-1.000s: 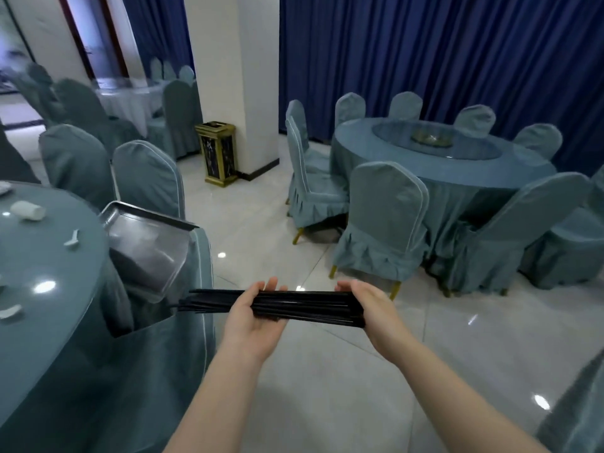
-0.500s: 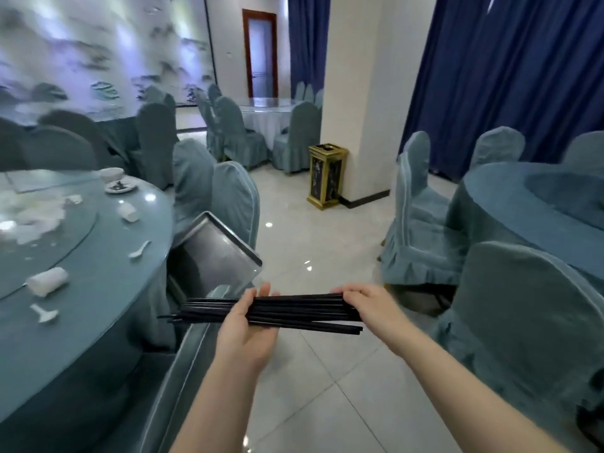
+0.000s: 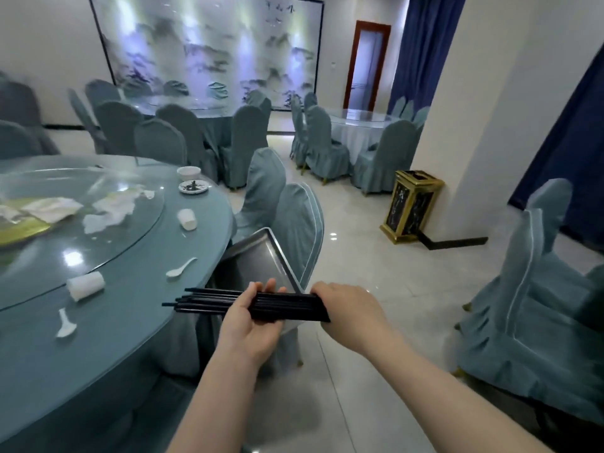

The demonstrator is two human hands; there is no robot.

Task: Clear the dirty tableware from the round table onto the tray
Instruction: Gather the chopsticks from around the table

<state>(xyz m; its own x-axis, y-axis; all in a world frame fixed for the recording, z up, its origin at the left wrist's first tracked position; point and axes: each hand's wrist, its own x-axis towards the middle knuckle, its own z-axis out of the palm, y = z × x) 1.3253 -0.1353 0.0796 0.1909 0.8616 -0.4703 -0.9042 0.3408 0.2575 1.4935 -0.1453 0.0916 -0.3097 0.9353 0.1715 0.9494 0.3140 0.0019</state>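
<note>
A bundle of black chopsticks (image 3: 209, 301) lies level in front of me. My left hand (image 3: 253, 322) cups it from below near the middle, and my right hand (image 3: 351, 310) grips its right end. Just behind the bundle a metal tray (image 3: 258, 256) leans tilted on a covered chair seat beside the round table (image 3: 114, 322). On the table lie two white spoons (image 3: 181, 269) (image 3: 65, 325), two rolled white towels (image 3: 85, 285) (image 3: 187, 219), a small bowl (image 3: 188, 172), a dirty saucer (image 3: 193, 187) and crumpled napkins (image 3: 108, 212) on the glass turntable.
Blue covered chairs (image 3: 299, 223) stand by the table's right edge, another chair (image 3: 536, 289) is at my right. A black and gold bin (image 3: 412, 206) stands by the white pillar (image 3: 474, 109). Further tables with chairs fill the back of the room. Tiled floor lies between.
My view has swung left, from the far tables toward the dirty round table. Both hands keep hold of the chopstick bundle, which is now close above the tray.
</note>
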